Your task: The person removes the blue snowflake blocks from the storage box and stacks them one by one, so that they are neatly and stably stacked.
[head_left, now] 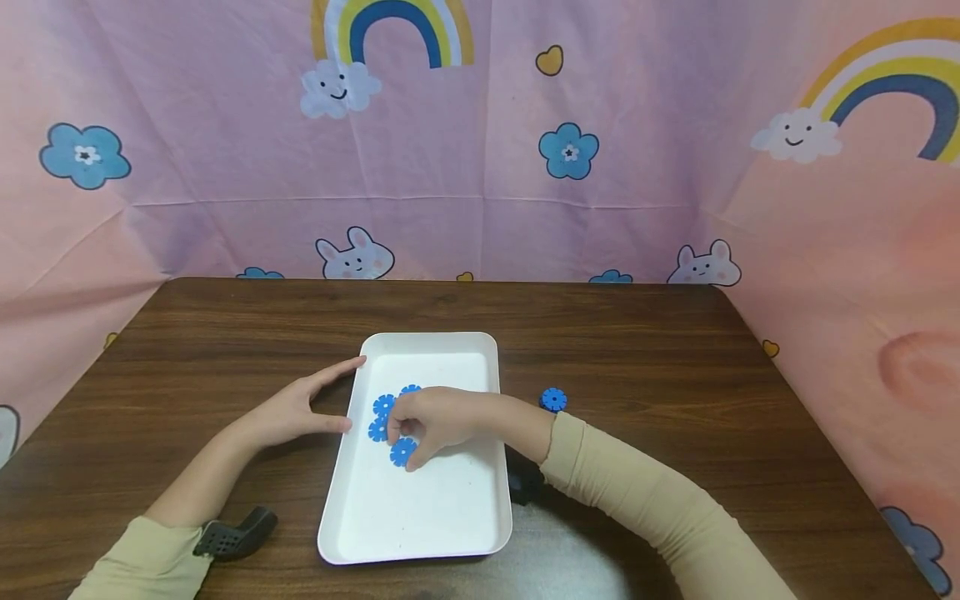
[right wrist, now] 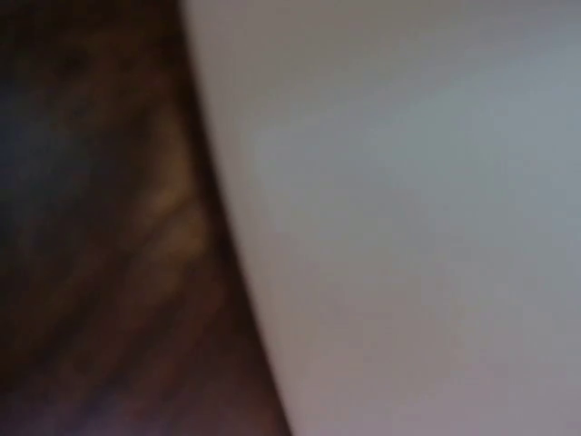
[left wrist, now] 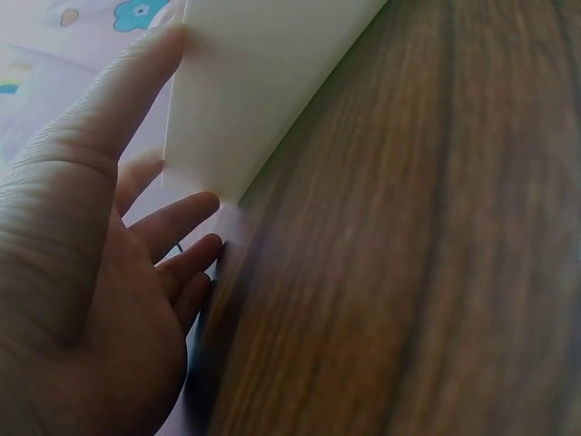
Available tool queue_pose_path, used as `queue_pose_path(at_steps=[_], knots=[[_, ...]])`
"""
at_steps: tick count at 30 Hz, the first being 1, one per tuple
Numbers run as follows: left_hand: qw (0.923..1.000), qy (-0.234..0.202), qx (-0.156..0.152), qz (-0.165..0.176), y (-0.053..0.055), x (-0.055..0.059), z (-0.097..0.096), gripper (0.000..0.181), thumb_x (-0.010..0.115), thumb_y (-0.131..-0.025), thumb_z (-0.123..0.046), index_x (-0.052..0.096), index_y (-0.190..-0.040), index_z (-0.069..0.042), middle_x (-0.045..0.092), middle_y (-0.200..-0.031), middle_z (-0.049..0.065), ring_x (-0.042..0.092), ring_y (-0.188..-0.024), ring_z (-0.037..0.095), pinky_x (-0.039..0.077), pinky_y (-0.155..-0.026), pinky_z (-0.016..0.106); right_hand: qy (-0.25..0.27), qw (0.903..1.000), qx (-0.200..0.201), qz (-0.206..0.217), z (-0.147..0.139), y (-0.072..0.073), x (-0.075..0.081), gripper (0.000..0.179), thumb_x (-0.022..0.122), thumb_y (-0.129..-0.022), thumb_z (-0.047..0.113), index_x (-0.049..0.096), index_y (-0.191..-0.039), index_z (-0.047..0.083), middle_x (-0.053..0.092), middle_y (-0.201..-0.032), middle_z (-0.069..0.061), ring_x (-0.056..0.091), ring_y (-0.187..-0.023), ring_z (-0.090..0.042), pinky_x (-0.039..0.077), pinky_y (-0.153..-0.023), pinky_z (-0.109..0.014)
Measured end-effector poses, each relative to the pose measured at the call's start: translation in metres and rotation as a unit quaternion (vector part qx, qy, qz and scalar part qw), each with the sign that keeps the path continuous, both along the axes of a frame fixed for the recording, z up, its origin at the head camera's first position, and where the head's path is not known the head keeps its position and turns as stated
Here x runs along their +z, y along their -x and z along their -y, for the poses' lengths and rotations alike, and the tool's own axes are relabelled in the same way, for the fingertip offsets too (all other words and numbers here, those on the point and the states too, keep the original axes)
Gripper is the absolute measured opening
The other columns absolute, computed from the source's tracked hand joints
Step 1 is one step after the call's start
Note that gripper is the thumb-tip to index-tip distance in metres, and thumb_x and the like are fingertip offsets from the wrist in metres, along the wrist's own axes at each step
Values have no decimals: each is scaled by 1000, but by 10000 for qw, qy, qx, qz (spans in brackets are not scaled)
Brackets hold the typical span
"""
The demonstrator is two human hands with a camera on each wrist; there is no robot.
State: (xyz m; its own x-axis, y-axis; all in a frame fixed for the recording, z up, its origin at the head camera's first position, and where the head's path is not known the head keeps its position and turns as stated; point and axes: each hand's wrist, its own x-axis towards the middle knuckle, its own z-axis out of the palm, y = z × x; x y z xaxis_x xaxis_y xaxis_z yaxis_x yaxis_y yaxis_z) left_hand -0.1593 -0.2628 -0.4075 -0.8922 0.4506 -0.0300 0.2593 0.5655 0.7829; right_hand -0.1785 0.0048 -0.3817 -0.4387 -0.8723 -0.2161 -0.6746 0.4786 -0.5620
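rainbow cloth (head_left: pixel 637 92) backs a wood-grain table (head_left: pixel 637 358), left hand (head_left: pixel 295 407) wide, right hand (head_left: pixel 437 414) pinching disc (head_left: pixel 403 452).

The left arm (head_left: pixel 202 481) is lying at eight o'clock, its pale sleeve (head_left: pixel 142 554) ending below the bare wrist, and is slanting toward two. The left grip (head_left: pixel 288 412) is standing spread, its thumb (head_left: pixel 330 423) pointing at three o'clock, well apart from the forefinger (head_left: pixel 337 368). The right arm (head_left: pixel 517 425) is lying between four and five o'clock, its sleeve (head_left: pixel 645 500) showing too, and is slanting toward ten. The right grip (head_left: pixel 431 417) is pinching, fingers bending toward a thumb pointing at eight.
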Motion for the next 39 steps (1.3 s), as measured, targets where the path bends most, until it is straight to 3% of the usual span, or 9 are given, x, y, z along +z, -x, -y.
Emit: queue_pose_path(at_steps=[15,24,32,39], knots=[[10000,-7,-10,-40,-1,2,-1,84,78,-79,-32,34,-149,-24,29,-152,16,22,-138,43,20,-98,72,132,9998,-98,106,-2,-1,5,32,84,-74,30,66,-99,21,60,-94,16,51,-89,-2,40,-83,-14],[10000,-2,2,-26,-1,3,-1,83,78,-79,-31,34,-149,-25,29,-152,16,22,-138,43,21,-98,72,368,9992,-142,-15,-7,-1,6,36,84,-74,29,69,-105,19,61,-90,15,50,-81,-4,43,-69,-16],[10000,23,-25,-34,-1,1,0,84,78,-79,-32,33,-150,-25,29,-153,15,22,-138,42,21,-99,71,850,9959,-171,-268,-19,-1,14,39,83,-75,30,71,-109,17,63,-95,15,51,-81,-4,45,-70,-16],[10000,-7,-3,-61,-1,1,-1,84,78,-79,-31,33,-150,-24,29,-152,16,22,-138,42,20,-99,72,1345,9893,-186,-541,-34,-6,21,37,84,-75,23,71,-107,11,66,-96,6,52,-78,-7,47,-68,-17]])
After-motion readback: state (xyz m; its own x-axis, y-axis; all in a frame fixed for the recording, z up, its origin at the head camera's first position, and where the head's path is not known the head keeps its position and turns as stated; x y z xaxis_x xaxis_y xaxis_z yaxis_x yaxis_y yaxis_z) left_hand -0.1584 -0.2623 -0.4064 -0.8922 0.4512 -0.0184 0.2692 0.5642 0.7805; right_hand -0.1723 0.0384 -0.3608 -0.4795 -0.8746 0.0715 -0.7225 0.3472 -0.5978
